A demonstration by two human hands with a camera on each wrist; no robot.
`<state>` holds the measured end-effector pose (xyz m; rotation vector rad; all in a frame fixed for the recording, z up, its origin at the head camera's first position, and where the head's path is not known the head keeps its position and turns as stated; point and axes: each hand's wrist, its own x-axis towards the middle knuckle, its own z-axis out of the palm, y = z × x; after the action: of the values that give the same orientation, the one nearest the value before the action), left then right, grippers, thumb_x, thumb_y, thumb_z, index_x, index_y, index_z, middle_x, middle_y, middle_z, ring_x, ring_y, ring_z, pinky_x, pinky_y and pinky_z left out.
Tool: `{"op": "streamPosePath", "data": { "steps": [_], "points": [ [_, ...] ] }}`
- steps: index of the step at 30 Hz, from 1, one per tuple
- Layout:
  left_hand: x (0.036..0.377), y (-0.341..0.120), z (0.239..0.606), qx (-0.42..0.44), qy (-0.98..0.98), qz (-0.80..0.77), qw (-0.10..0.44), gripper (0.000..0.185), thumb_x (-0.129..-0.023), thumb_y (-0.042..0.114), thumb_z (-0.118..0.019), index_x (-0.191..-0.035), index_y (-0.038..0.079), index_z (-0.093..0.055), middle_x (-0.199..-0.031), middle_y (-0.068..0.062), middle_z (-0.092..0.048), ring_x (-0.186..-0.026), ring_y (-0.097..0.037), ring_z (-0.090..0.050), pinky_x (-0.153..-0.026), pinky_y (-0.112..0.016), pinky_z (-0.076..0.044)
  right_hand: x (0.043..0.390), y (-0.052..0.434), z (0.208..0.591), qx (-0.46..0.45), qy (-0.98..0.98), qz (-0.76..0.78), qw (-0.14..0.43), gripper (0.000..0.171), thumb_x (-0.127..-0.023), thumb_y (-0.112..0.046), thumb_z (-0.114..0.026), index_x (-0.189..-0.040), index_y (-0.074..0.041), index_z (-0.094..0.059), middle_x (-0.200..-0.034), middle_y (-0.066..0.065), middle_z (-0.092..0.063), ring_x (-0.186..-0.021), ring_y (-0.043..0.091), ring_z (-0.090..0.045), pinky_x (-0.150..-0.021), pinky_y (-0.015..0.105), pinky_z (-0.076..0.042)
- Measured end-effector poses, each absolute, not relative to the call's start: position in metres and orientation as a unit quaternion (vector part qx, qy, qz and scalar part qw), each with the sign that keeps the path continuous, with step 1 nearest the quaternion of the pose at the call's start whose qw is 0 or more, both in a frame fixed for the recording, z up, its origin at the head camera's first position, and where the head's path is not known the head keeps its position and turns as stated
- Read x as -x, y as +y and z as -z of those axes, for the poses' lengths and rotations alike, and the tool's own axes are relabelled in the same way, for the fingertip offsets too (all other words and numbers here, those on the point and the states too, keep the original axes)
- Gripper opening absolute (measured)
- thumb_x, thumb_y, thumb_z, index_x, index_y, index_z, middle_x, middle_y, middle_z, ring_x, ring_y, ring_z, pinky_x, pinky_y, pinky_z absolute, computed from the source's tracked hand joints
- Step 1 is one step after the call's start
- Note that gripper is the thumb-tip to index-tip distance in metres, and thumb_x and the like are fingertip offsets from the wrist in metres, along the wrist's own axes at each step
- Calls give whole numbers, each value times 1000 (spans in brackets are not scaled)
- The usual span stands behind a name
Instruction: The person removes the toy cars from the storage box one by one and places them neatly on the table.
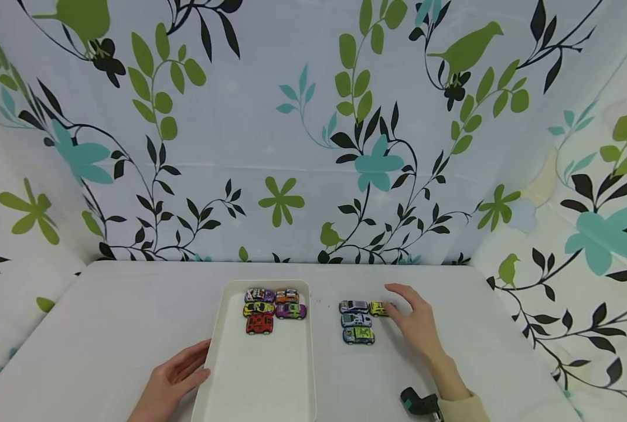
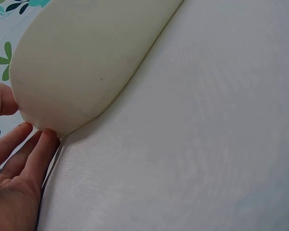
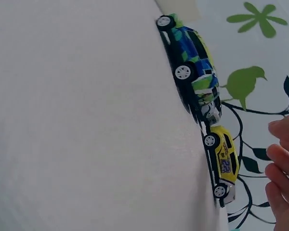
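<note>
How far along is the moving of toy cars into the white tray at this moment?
Five small toy cars already sit in the far end of the white rectangular plastic tray. The left hand rests against the tray's near left edge. The right hand reaches for the small yellow toy car, without visibly gripping it. Four cars, that one included, remain on the white table.

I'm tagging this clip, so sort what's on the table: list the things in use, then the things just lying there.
In use:
- white tray, left hand touching its near left corner
- yellow toy car, right hand reaching to it
- three other toy cars on the table
- five toy cars in the tray

Lying about:
- table
- leaf-print backdrop
</note>
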<state>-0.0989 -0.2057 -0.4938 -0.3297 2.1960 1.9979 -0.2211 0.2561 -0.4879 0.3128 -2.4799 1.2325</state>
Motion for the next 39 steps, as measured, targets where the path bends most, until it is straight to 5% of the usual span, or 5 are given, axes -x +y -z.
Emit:
{"op": "streamPosePath", "data": {
  "steps": [11,18,39],
  "points": [
    [98,-205,495,108,735,-666,75,67,-91,23,-73,-149,4,-44,-151,-17,-46,-106,14,-58,-93,-22,-55,212,207,444,-211,-873,-404,171,36,-87,-6,-77,-122,-13,-70,-125,1,-67,-123,26,-60,-103,51,-49],
    [98,-205,495,113,736,-663,77,68,-91,24,-74,-149,5,-45,-151,-18,-47,-105,14,-58,-95,-27,-55,210,167,431,-269,-869,-383,161,33,-85,-2,-77,-116,-9,-71,-114,4,-70,-99,21,-67,-87,43,-58],
    [96,-205,496,101,743,-659,69,62,-93,20,-72,-147,3,-47,-149,-19,-49,-133,-28,-54,-94,-29,-56,220,95,438,-354,-902,-244,35,32,-88,-6,-73,-120,-3,-70,-118,9,-69,-109,25,-66,-92,38,-57]
  ]
}}
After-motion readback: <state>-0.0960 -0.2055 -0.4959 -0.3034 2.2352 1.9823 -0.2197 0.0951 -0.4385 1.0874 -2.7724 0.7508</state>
